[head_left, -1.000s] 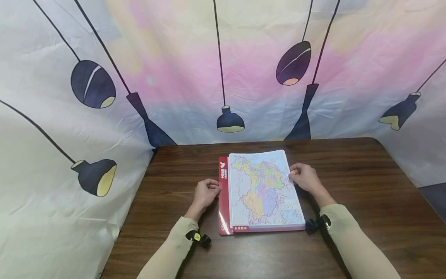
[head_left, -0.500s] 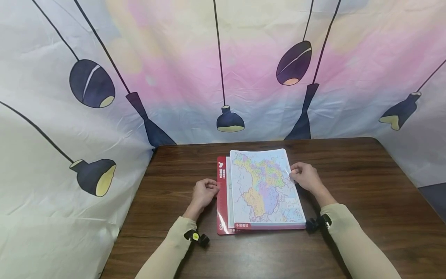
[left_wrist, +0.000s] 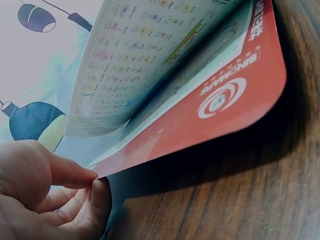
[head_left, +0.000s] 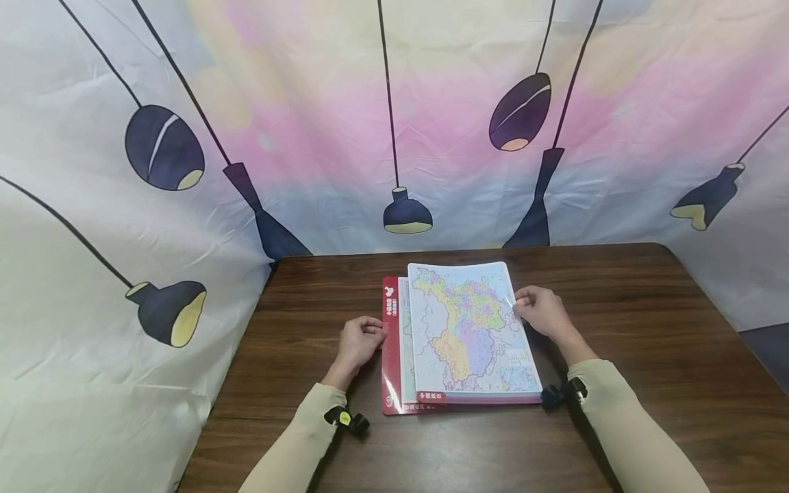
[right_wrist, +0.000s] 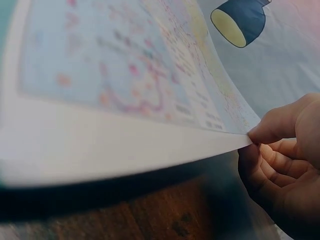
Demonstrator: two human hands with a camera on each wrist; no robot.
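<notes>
Right hand (head_left: 542, 313) pinches the glossy map page (head_left: 471, 332) edge; left hand (head_left: 360, 340) pinches the atlas's red cover (head_left: 390, 356) on the wooden table (head_left: 647, 329).

The map sheet (head_left: 471, 329) was thin, glossy paper catching a sheen, the red cover (head_left: 390, 342) beneath it was smooth, shiny card or plastic, the table (head_left: 647, 322) was dark, grained wood with a dull polish, and the printed backdrop (head_left: 185, 137) was matt, creased cloth.
</notes>
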